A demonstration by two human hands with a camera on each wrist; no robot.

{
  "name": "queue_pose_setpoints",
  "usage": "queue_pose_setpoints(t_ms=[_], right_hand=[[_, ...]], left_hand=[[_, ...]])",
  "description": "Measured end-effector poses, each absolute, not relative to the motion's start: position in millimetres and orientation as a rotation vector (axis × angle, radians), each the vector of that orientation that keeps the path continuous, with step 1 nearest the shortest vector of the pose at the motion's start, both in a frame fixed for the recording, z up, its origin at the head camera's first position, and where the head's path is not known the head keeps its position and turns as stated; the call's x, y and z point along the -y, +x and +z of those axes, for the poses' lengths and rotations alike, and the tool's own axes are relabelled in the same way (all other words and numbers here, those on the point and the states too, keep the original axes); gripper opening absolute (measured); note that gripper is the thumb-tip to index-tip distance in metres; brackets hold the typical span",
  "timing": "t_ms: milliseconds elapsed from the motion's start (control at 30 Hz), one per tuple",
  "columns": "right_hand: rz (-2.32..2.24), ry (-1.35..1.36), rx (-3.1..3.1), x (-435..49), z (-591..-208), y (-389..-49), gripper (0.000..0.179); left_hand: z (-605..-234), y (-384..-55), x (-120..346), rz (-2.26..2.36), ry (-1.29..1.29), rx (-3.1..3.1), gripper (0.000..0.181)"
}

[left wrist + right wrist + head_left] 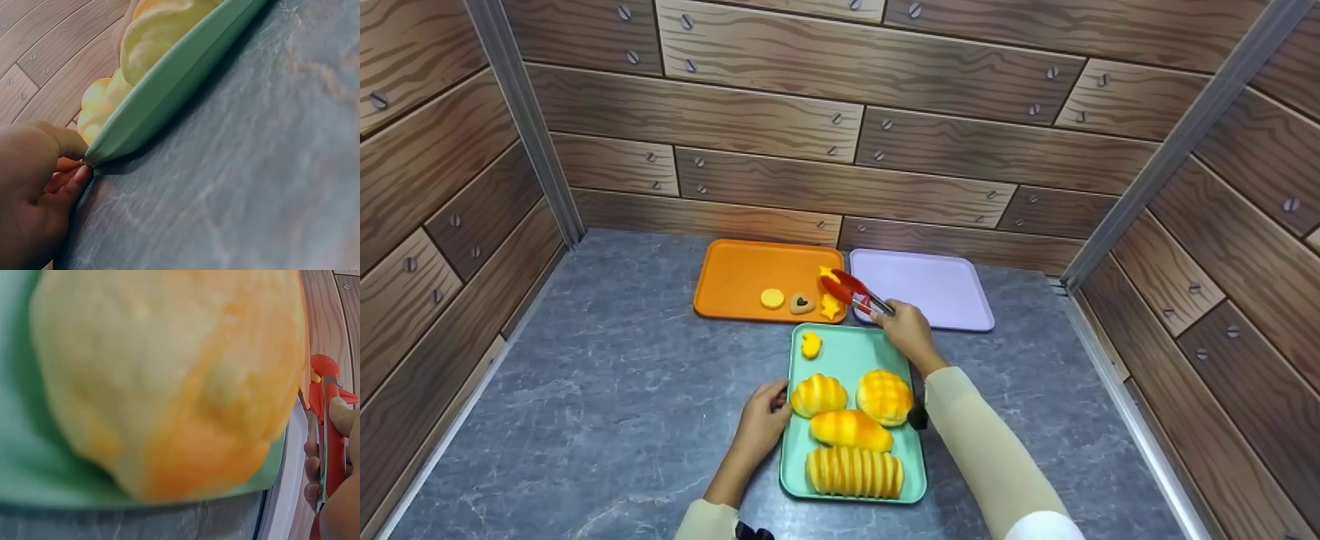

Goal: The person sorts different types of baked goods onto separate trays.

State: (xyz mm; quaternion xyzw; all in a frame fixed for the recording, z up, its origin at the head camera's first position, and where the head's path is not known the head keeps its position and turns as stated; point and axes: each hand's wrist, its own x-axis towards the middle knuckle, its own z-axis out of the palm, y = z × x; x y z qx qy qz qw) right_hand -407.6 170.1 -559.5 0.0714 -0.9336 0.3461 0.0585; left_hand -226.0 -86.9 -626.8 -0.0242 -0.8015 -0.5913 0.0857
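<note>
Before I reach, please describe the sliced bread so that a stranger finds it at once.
On the grey table, find the green tray. At its near end lies the sliced bread, the only bread there divided into many slices.

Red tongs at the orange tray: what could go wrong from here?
The small yellow piece at the tips of the red tongs could end up on the rim, as they are at the right side of the orange tray; whether it is gripped is unclear. The tips might also bump the pointed yellow piece close by. And the left hand pinches the edge of the green tray, so a tug could shift the breads.
</note>
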Motion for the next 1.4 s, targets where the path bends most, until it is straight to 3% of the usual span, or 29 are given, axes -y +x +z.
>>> queue_pose_setpoints(t_ms=[600, 1167, 1400], right_hand=[[1.222, 0.207, 2.802, -150.2, -563.1, -410.8, 0.030], [1.293, 0.349, 2.772, -187.8, -561.2, -367.3, 0.040], [1.321, 0.373, 2.841, -195.5, -558.5, -344.4, 0.055]], left_hand=[[-628.7, -225.1, 86.7, -1.730, -0.093, 2.394, 0.042], [-627.1, -222.9, 85.5, -1.778, -0.101, 2.386, 0.043], [-627.9, -223.4, 88.1, -1.752, -0.096, 2.392, 0.042]])
